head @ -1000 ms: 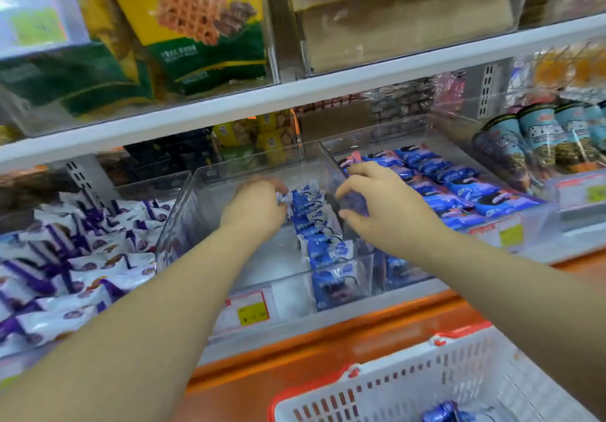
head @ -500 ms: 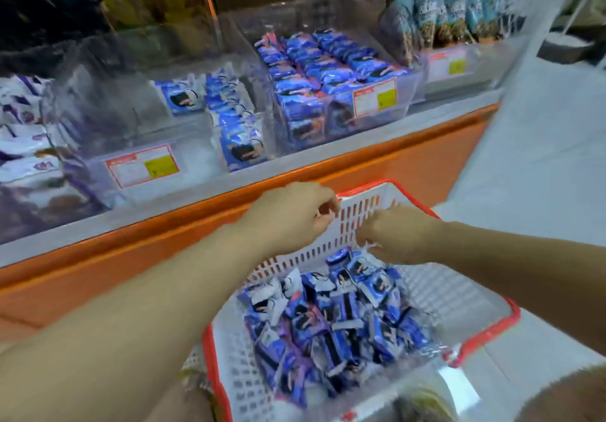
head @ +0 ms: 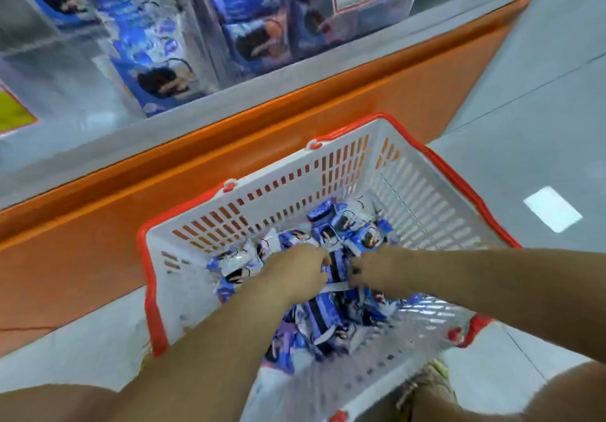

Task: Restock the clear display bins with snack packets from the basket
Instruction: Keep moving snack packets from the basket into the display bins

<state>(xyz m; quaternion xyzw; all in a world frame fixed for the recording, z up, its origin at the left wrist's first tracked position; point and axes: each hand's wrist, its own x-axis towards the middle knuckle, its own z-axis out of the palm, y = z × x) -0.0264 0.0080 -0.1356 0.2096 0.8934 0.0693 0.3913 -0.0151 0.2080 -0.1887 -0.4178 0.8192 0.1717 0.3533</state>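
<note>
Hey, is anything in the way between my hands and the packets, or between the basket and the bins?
Nothing visible blocks either. The left hand and right hand grip snack packets in the open-topped basket. Toward the clear bins, only the orange shelf front rises between; lift over it.

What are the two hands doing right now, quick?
Left hand: fingers curled round snack packets in the basket.
Right hand: also gripping the snack packets.
</note>
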